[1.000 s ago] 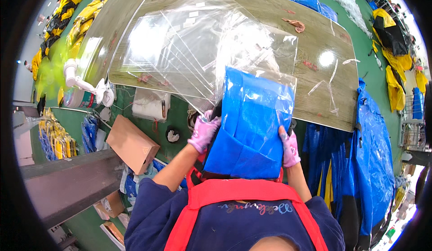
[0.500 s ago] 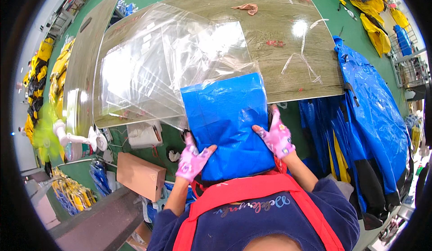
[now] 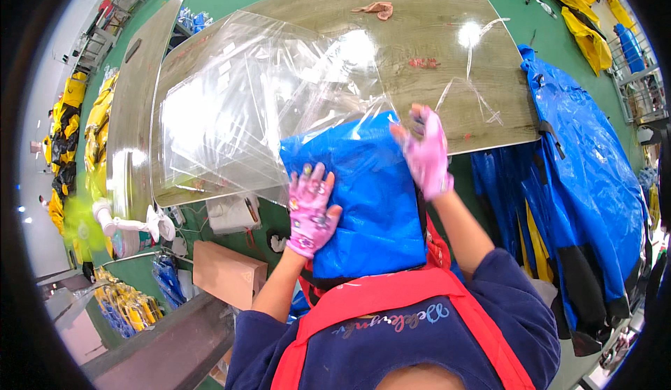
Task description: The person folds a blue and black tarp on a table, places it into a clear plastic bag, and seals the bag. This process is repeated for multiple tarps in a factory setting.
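A folded blue bag of shiny sheet material (image 3: 367,208) lies between me and the table, its far end at the edge of the clear plastic bags (image 3: 231,103). My left hand (image 3: 311,208), in a pink patterned glove with bare fingertips, rests flat on the left part of the blue bag, fingers spread. Gloved the same way, my right hand (image 3: 428,154) is raised by the bag's far right corner. Its thumb and fingers are apart, and nothing shows in them. The clear bags overlap in a loose pile, partly reaching over the bag's far edge.
The wood-patterned table (image 3: 454,37) carries a brown scrap (image 3: 375,10) and thin clear strips (image 3: 482,100). Large blue bags (image 3: 580,159) hang at the right. A cardboard box (image 3: 227,271) and a white fan (image 3: 129,226) with blurred green blades stand at the left.
My left hand has moved up and flattened onto the blue bag. My right hand has left the bag's right side and risen to its far corner.
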Action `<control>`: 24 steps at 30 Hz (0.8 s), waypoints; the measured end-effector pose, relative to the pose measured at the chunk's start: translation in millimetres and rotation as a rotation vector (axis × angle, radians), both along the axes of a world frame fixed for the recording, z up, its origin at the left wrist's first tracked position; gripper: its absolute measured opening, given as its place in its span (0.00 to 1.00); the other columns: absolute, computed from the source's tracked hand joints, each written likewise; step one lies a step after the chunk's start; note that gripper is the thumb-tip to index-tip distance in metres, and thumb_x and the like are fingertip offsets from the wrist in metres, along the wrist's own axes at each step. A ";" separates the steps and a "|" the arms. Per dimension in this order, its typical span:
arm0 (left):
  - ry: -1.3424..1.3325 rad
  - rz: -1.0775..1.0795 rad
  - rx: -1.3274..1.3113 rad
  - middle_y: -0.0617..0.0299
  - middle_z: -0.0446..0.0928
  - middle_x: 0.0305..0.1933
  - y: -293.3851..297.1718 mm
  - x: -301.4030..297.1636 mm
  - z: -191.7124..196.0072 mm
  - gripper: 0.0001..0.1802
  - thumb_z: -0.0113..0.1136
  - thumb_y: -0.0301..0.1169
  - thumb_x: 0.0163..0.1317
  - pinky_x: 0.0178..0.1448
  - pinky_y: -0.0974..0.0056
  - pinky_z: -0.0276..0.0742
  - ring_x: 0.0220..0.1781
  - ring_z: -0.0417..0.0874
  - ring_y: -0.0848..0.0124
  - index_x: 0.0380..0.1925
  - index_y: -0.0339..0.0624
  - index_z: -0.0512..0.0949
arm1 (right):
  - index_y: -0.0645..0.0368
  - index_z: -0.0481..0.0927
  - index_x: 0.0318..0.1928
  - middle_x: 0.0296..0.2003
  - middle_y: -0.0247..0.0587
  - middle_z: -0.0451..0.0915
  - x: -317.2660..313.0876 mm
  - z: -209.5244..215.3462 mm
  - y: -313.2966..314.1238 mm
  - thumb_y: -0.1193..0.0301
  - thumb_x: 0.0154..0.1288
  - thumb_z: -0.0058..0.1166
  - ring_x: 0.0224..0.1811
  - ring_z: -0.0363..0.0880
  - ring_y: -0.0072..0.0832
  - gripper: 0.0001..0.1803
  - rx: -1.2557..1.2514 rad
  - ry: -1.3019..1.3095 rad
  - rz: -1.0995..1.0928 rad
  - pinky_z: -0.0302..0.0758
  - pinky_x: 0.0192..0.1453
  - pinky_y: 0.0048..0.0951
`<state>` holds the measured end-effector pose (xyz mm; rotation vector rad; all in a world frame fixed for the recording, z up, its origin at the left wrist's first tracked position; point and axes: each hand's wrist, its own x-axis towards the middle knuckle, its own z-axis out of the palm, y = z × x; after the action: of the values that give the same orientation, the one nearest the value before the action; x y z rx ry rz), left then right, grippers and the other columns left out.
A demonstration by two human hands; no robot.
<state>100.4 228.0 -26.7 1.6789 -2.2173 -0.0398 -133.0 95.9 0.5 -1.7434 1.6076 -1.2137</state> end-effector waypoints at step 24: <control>1.552 0.693 0.732 0.58 0.81 0.46 80.3 -2.5 -11.5 0.27 0.73 0.34 0.54 0.49 0.65 0.80 0.43 0.82 0.70 0.52 0.35 0.76 | 0.68 0.70 0.62 0.52 0.33 0.77 -64.9 -57.8 116.2 0.68 0.76 0.42 0.52 0.73 0.18 0.20 0.774 -0.611 0.315 0.67 0.59 0.20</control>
<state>97.9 308.3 -38.2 1.5805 -0.4199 -1.4851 -197.9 212.1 -57.2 -0.9529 1.1420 -0.7141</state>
